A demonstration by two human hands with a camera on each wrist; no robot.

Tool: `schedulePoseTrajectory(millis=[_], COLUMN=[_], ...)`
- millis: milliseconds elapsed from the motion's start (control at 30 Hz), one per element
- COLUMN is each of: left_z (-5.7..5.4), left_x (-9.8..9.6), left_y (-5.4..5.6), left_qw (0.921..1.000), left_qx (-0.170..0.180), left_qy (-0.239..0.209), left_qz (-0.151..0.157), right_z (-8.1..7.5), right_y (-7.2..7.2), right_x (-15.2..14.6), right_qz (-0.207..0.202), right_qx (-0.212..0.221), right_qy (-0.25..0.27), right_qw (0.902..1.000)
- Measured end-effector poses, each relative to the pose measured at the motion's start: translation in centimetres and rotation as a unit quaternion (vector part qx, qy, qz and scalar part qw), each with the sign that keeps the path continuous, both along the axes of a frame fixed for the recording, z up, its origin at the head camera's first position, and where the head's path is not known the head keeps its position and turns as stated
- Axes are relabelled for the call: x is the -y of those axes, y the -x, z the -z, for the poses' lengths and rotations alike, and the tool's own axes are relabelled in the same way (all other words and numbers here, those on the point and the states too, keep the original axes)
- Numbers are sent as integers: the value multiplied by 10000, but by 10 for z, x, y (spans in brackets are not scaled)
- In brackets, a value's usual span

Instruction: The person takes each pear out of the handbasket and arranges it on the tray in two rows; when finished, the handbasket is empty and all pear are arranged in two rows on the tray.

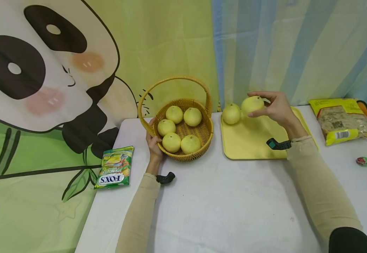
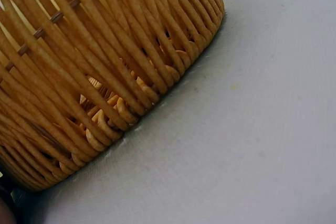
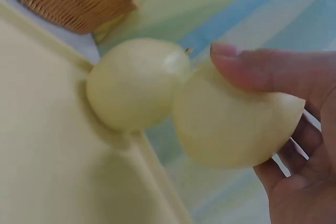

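My right hand (image 1: pixel 278 107) holds a round pale yellow fruit (image 1: pixel 253 105) between thumb and fingers, raised over the back of a yellow tray (image 1: pixel 249 146). In the right wrist view, the thumb lies across the held fruit (image 3: pixel 231 124). Beside it, a second pale yellow fruit (image 1: pixel 231 114) rests at the tray's back left corner and overlaps the held one in this view. My left hand (image 1: pixel 154 142) grips the left side of a wicker basket (image 1: pixel 207 140), some of its fingers hidden by the wall. Several similar fruits (image 1: pixel 171 142) lie inside the basket, under its tall arched handle (image 1: pixel 177 77).
A green candy bag (image 1: pixel 115 167) lies at the table's left edge. On the right are a yellow packet (image 1: pixel 344 121) with a clear window and a wrapped lollipop (image 1: pixel 364 161). Printed curtains (image 1: pixel 177 42) hang behind the white table (image 1: pixel 227 203).
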State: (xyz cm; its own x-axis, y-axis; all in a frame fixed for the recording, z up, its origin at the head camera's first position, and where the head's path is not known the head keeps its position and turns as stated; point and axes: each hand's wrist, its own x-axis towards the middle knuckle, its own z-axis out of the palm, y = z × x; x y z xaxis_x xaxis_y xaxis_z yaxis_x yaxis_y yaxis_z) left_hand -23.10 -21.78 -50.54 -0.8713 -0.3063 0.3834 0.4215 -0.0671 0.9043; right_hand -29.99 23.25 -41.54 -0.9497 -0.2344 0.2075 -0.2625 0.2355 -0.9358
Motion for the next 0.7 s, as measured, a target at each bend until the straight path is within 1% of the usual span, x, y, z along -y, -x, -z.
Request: schedulePoseTrajectory(millis=[233,333,500,700], left_z=[-1,-1,0,1], left_x=[0,1,1,0], left_y=[0,0,0,0], left_qw=[10000,10000,10000,10000], left_qx=[-34,-45,-18,-5], left_qy=[-69,-39,23,98], left_qz=[10,7,-32,0], right_z=[25,32,36,36], right_y=[13,16,18,21], right_x=[-4,-3,-1,1], right_qz=[124,153,158,32], right_qx=[321,472,697,657], right_qy=[-248,-353,-513,-872], right_qw=[9991,9981,9961,9940])
